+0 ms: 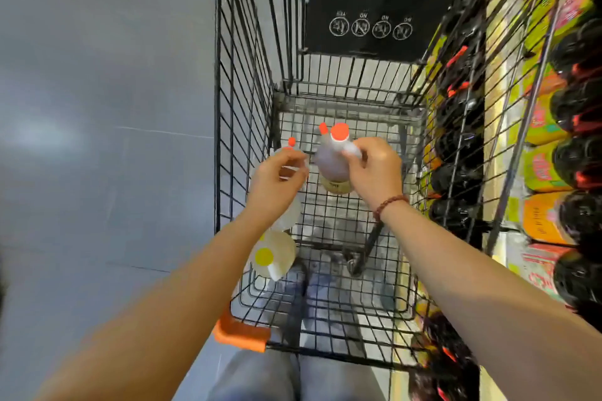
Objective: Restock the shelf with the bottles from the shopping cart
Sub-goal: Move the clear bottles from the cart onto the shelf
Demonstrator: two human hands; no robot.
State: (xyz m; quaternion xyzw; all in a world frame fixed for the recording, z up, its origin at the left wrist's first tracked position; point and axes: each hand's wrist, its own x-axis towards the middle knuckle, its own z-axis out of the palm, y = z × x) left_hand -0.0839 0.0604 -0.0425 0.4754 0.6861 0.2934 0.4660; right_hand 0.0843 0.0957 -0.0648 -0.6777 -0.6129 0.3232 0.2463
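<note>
Now right hand (374, 172) fingers clamp orange-capped bottle (335, 156) handle; left hand (277, 177) fingers curl round clear bottle (288, 210).

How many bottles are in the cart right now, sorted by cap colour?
Orange-capped plastic bottles: 3, at and
Yellow-capped pale plastic bottle: 1
Total: 4, counting only caps visible inside the black wire shopping cart.

My left grip (277, 172) covers most of the pale bottle (288, 215) at 9 o'clock, so I can't tell whether I'm holding it. The shelf (553, 140) at 3 o'clock runs off frame (labels blurred); the cart's sign (371, 26) is illegible.
</note>
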